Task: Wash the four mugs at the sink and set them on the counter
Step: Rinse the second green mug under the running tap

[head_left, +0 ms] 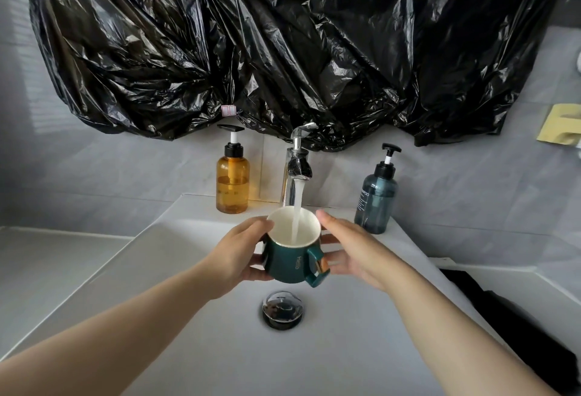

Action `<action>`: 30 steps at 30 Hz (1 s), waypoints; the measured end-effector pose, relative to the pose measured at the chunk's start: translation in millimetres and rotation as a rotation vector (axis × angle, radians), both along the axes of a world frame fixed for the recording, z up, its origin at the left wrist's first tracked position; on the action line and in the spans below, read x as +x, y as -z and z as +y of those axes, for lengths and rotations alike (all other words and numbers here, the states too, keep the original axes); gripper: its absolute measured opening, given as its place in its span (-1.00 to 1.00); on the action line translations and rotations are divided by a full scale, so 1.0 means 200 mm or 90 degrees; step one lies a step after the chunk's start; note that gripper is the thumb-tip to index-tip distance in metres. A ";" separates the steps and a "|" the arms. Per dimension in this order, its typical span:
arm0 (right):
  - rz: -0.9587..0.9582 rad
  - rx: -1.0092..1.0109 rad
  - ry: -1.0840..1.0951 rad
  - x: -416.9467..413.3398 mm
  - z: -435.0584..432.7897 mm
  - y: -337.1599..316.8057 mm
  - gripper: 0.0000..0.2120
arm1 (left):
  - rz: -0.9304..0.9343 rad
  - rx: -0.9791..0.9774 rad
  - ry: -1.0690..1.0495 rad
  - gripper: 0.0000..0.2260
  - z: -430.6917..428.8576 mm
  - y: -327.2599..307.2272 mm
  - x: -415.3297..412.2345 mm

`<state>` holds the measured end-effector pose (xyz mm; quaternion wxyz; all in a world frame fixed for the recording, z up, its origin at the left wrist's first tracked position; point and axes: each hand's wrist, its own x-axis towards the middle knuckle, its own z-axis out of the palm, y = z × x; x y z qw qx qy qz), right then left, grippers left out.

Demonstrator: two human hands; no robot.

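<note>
Fingers (262,227) of the left hand (239,254) wrap the side of a dark green mug (287,265), thumb at its rim; the right hand (355,254) cups the other side, fingers loosely spread near the handle. Both hold it tilted over the white sink (157,270), above the chrome drain plug (283,309). Water (298,204) from the chrome tap (297,163) pours into its white interior. Behind stand an amber pump bottle (232,182) at left and a blue pump bottle (375,200) at right, under black plastic sheeting (283,50) on the wall.
</note>
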<state>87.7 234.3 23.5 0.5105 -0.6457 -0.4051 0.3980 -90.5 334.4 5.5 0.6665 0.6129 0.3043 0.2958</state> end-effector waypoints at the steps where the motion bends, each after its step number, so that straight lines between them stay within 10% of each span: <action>1: -0.004 -0.024 -0.021 -0.01 0.00 0.01 -0.54 | 0.021 0.014 0.004 -0.77 0.00 0.01 0.00; 22: 0.308 -0.091 0.036 -0.06 0.02 0.03 -0.56 | 0.014 -0.082 0.066 -0.49 -0.08 -0.06 0.01; 30: 0.159 -0.145 -0.026 -0.04 0.04 0.04 -0.31 | 0.080 -0.055 -0.070 -0.59 -0.02 -0.04 0.00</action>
